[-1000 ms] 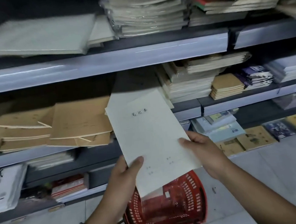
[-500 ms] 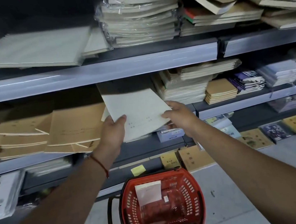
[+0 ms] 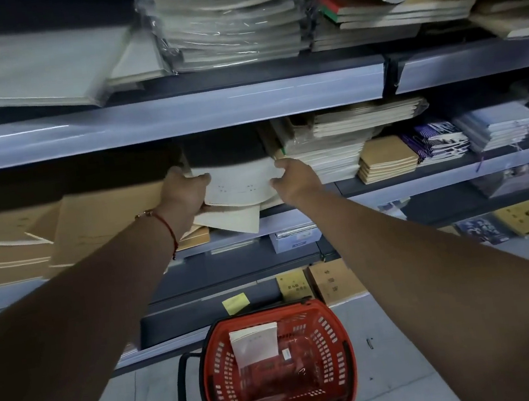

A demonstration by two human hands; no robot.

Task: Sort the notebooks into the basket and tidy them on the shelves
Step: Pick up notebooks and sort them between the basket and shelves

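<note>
We are seeing only the near half of the white notebook (image 3: 240, 183); its far end is disappearing into the dark middle shelf (image 3: 405, 178). Our left hand (image 3: 185, 197) and right hand (image 3: 294, 179) are gripping its two side edges, fingers curled around them. Below, one red basket (image 3: 340, 352) is standing on the grey tiled floor (image 3: 397, 378), holding one pale notebook (image 3: 255, 343).

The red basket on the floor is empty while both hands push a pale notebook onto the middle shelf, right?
Not quite. The head view shows the red basket is not empty: a pale notebook stands in it. The rest holds: the left hand and right hand hold a white notebook at the middle shelf.
</note>
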